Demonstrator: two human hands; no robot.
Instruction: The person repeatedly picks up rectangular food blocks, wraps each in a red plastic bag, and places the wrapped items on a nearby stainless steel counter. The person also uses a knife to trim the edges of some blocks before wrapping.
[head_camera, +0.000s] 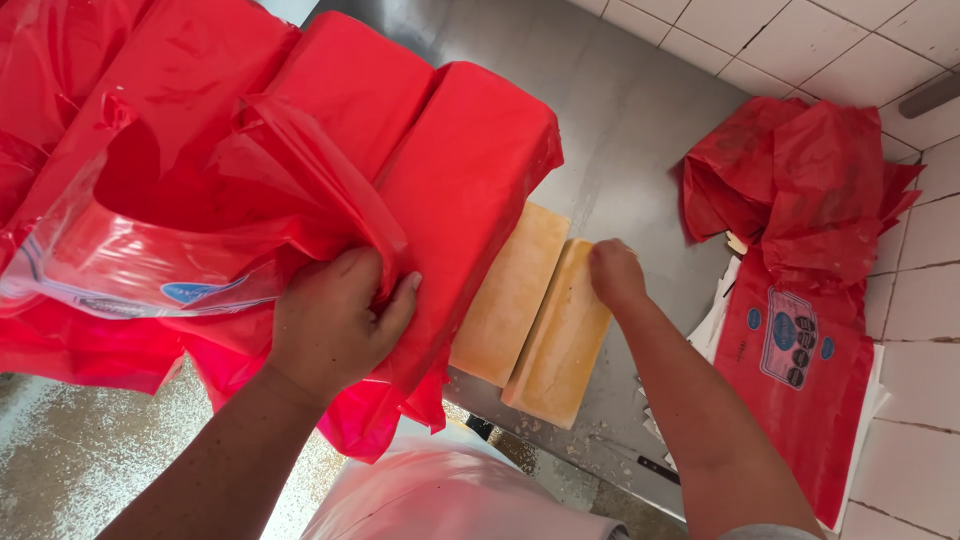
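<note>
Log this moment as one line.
left hand: grips red plastic bag | right hand: on far end of right yellow block | second block alongside, touching | surface: steel table

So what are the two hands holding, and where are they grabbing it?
The left hand grips the red plastic bag by its loose bunched edge. The right hand rests on the far end of a yellow block.

Left hand (335, 320), centre frame: grips crumpled red plastic wrapping (250, 190) over long red-wrapped blocks (470, 170). Right hand (615, 272), right of centre: closed on top end of two unwrapped pale yellow rectangular blocks (535, 320) lying side by side on steel table (630, 110). Far right: loose red plastic bags (800, 230).
</note>
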